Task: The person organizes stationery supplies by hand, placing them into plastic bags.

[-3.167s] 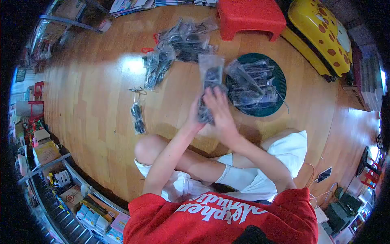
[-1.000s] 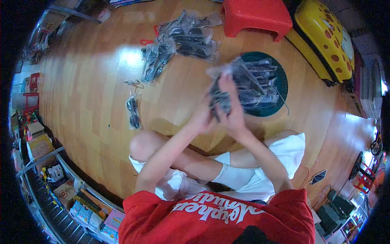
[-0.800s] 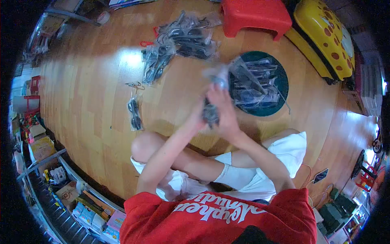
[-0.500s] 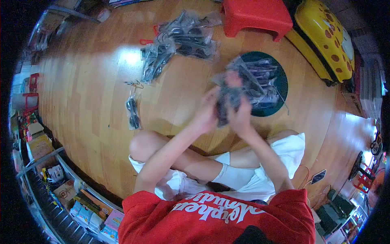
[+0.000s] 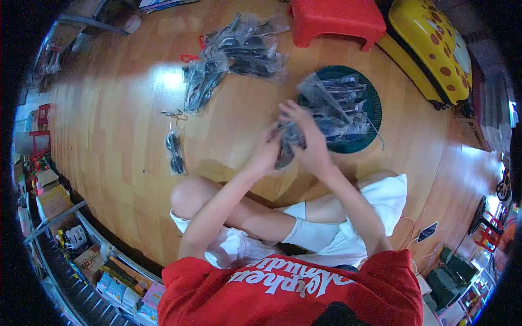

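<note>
Head view, left hand (image 5: 265, 152): just below mid-frame, reaching up from the lower left, wrist bent slightly inward; I see its fingers curled round the left side of the held packet.
Right hand (image 5: 311, 142): right of the left one, forearm slanting up from the lower right; fingers stretched toward the upper left and slightly spread, thumb by the packet. Blur keeps me from telling whether it grips.
Held packet (image 5: 286, 151): between the two palms near the centre, off the floor, dark in clear wrap; the hands hide much of it from me.
Tray (image 5: 375, 100): green and round, right of centre, just beyond the right hand; the nearest obstacle I have on that side. Wrapped packets (image 5: 340, 103) lie in it, and a thin rod (image 5: 374, 129) sticks out past its right rim.
Pile (image 5: 239, 54): wrapped sunglasses on the floor, upper centre, well apart from the hands.
Lone packet (image 5: 174, 153): left of centre, metal hooks (image 5: 173, 114) just above it.
Legs (image 5: 244, 212): crossed beneath the forearms, filling the space below the hands.
Stool (image 5: 337, 22): red, top edge, right of the pile.
Suitcase (image 5: 429, 51): yellow, spotted, upper right.
Phone (image 5: 427, 232): lower right, on the floor, cables close by.
</note>
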The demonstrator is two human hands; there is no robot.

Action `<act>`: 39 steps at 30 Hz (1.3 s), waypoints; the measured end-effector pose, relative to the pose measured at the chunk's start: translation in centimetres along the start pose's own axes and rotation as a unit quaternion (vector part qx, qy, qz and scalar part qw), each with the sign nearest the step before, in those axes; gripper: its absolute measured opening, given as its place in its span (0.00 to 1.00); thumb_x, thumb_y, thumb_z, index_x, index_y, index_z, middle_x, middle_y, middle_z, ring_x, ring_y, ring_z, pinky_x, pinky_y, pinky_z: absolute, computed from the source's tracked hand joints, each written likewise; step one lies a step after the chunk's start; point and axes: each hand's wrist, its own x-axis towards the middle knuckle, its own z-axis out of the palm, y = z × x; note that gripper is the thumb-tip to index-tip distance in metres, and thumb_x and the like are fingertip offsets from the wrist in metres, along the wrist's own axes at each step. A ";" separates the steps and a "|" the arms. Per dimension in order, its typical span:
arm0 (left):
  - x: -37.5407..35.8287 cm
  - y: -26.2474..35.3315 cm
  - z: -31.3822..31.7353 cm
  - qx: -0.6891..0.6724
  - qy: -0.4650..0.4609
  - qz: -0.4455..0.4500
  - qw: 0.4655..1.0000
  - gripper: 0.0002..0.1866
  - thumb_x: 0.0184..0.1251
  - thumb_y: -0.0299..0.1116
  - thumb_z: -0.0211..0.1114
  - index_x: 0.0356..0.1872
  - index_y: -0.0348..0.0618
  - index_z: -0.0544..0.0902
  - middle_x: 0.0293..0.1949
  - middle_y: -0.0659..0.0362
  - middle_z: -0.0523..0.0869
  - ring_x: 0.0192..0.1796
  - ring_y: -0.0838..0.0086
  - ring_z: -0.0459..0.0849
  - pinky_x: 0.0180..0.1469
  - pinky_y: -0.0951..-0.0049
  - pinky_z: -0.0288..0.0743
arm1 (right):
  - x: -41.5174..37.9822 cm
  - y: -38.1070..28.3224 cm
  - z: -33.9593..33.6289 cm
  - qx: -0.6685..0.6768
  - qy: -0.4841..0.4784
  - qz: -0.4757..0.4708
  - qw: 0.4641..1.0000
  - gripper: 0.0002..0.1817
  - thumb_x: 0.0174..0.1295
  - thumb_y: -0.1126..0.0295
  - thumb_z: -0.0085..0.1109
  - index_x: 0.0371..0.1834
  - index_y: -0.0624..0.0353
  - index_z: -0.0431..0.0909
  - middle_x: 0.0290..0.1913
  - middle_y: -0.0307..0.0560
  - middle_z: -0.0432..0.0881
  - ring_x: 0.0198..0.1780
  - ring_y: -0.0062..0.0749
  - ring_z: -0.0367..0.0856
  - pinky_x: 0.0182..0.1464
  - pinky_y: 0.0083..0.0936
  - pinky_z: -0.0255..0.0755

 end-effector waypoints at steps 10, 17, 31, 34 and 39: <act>-0.5 -1.7 1.1 -0.070 -0.085 -0.006 0.994 0.16 0.73 0.33 0.48 0.57 0.40 0.70 0.50 0.58 0.79 0.50 0.76 0.79 0.54 0.73 0.73 | 0.0 1.6 -1.6 0.047 0.084 0.017 0.995 0.32 0.41 0.86 0.53 0.57 0.61 0.69 0.64 0.52 0.68 0.69 0.45 0.61 0.71 0.40 0.50; -0.2 1.3 0.0 -0.206 0.030 -0.039 0.977 0.18 0.73 0.45 0.46 0.55 0.48 0.72 0.45 0.60 0.81 0.46 0.73 0.80 0.52 0.68 0.74 | -0.6 -0.2 1.2 -0.007 -0.066 -0.028 0.997 0.38 0.43 0.87 0.50 0.65 0.60 0.63 0.70 0.52 0.59 0.73 0.44 0.52 0.72 0.39 0.46; 2.8 5.8 -3.7 -0.124 -0.033 0.147 0.981 0.20 0.76 0.36 0.40 0.62 0.37 0.66 0.59 0.55 0.74 0.55 0.72 0.76 0.57 0.70 0.71 | -0.6 -1.5 1.0 0.151 0.021 0.184 0.971 0.22 0.53 0.69 0.65 0.51 0.66 0.73 0.43 0.47 0.81 0.43 0.26 0.77 0.48 0.24 0.70; 3.0 4.2 -3.3 -0.059 -0.037 0.099 0.993 0.20 0.74 0.35 0.44 0.62 0.38 0.67 0.58 0.55 0.75 0.54 0.73 0.76 0.57 0.71 0.70 | -0.2 -0.6 0.0 0.189 -0.028 0.251 0.949 0.20 0.52 0.63 0.69 0.42 0.67 0.78 0.31 0.43 0.81 0.32 0.18 0.74 0.39 0.20 0.71; 2.1 8.3 -4.1 0.140 -0.028 0.206 0.968 0.18 0.69 0.35 0.56 0.57 0.40 0.73 0.50 0.58 0.81 0.50 0.75 0.78 0.54 0.73 0.72 | 1.1 0.6 -6.9 0.110 -0.046 0.274 0.954 0.17 0.54 0.62 0.67 0.40 0.63 0.81 0.31 0.43 0.84 0.33 0.18 0.77 0.38 0.20 0.72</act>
